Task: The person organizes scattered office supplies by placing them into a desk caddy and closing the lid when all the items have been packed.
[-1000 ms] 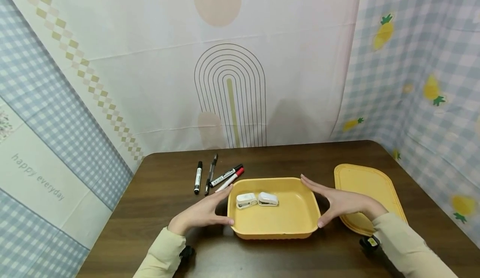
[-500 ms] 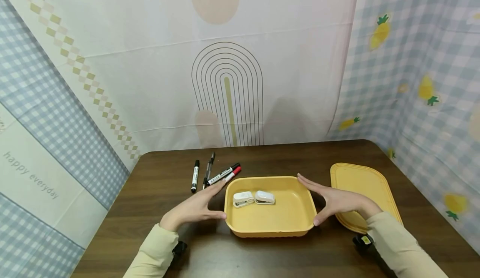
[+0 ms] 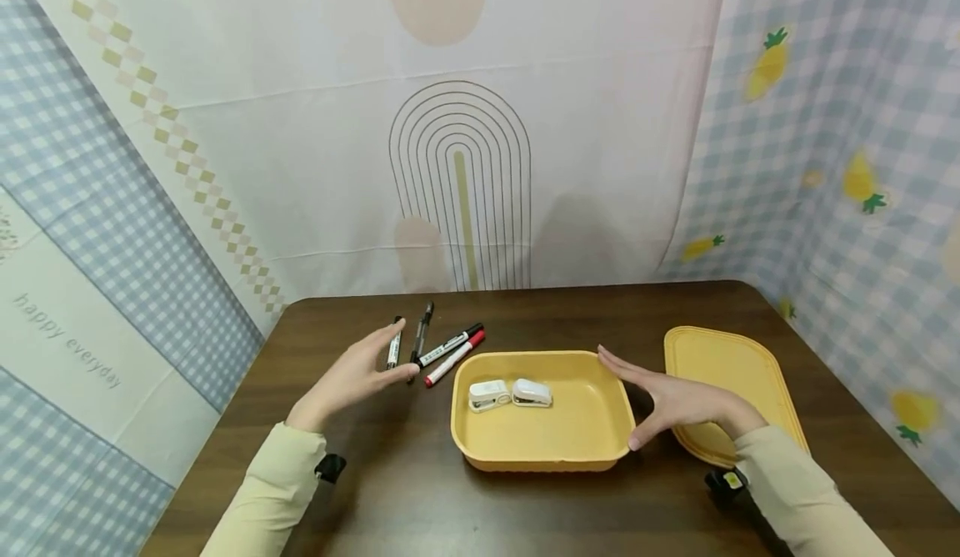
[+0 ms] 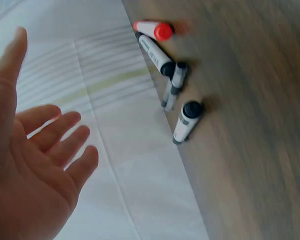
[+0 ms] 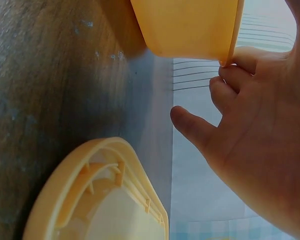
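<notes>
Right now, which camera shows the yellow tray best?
The head view: it takes in nearly all of the yellow tray, inside and rim. The right wrist view shows only part of its outside, cropped at the top; the left wrist view, none.

Cream sleeves, black wrist devices

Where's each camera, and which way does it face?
Head: on the head, looking forward and down; shows left hand, right hand, cream fabric sleeves.
Left wrist: on that wrist, facing left hand and white cylindrical markers.
Right wrist: on that wrist, facing right hand and yellow rectangular plastic box.
Head and right wrist views share the box.
</notes>
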`<action>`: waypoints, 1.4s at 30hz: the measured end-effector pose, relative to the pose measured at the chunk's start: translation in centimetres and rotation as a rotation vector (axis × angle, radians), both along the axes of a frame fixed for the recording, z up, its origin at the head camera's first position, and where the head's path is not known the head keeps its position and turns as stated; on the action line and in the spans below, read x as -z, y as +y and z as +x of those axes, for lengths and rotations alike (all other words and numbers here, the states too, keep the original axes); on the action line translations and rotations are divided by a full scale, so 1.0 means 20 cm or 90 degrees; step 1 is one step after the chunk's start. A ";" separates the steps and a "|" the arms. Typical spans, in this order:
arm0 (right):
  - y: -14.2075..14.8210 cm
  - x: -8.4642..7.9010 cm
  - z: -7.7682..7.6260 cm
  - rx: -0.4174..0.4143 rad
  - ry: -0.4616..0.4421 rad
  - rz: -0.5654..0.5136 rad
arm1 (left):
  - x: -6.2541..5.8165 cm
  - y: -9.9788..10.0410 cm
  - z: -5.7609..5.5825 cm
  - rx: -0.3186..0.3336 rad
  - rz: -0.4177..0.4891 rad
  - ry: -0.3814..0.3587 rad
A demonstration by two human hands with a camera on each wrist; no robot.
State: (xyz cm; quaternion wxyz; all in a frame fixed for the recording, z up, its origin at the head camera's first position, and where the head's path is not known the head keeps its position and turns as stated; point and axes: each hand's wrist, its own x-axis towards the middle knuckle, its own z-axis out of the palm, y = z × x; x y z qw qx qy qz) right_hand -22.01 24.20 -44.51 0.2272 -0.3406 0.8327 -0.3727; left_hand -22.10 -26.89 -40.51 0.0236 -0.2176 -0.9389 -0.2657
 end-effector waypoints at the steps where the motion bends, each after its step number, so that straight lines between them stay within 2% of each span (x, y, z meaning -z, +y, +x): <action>1: 0.00 0.00 0.00 0.002 -0.001 -0.002 | 0.00 -0.01 -0.01 -0.013 0.004 0.001; 6: 0.01 -0.01 0.00 0.006 0.005 0.002 | 0.00 -0.06 -0.09 -0.063 0.022 0.008; 11: 0.01 0.00 0.00 0.005 0.002 0.002 | 0.04 -0.10 -0.14 -0.102 0.036 -0.013; 19: 0.01 0.01 0.01 -0.002 -0.007 -0.004 | 0.16 -0.11 -0.24 -0.111 0.036 -0.027; 27: 0.00 0.01 0.01 0.004 -0.012 -0.013 | 0.20 -0.11 -0.32 -0.157 0.023 -0.086; 33: -0.01 0.02 0.02 0.003 -0.017 -0.007 | 0.23 -0.11 -0.35 -0.184 -0.008 -0.136; 42: 0.00 0.00 0.01 0.006 -0.014 -0.011 | 0.26 -0.10 -0.37 -0.201 -0.013 -0.133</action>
